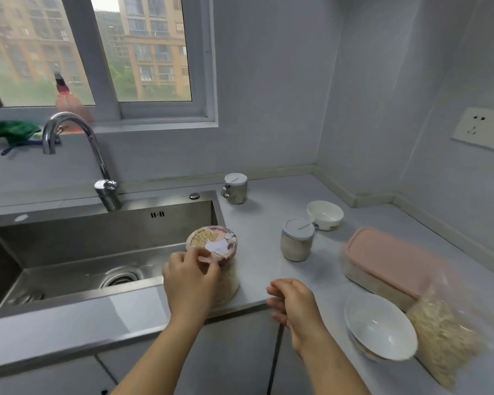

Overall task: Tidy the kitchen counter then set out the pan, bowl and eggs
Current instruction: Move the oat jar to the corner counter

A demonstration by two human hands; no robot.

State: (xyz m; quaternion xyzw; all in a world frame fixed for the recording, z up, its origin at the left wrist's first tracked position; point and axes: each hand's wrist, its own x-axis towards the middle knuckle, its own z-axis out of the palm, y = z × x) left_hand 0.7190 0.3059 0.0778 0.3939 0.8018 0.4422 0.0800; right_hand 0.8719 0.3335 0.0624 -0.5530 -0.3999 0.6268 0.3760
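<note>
A clear tub with a pink patterned lid [213, 241] stands on the counter just right of the sink. My left hand [190, 276] grips its side below the lid. To the right, my right hand [293, 302] hovers over the counter's front edge, fingers loosely curled and holding nothing. A large white bowl [380, 326] sits near the front edge at the right. Further back, a small white bowl [325, 213] rests on the counter. No pan or eggs are in view.
A steel sink [77, 252] with a curved faucet [77, 143] fills the left. Two white-lidded jars [297, 240] [236, 188], a pink-lidded box [388, 263] and a bag of oats [445, 337] stand on the grey counter [268, 246]. A wall socket [482, 134] is at right.
</note>
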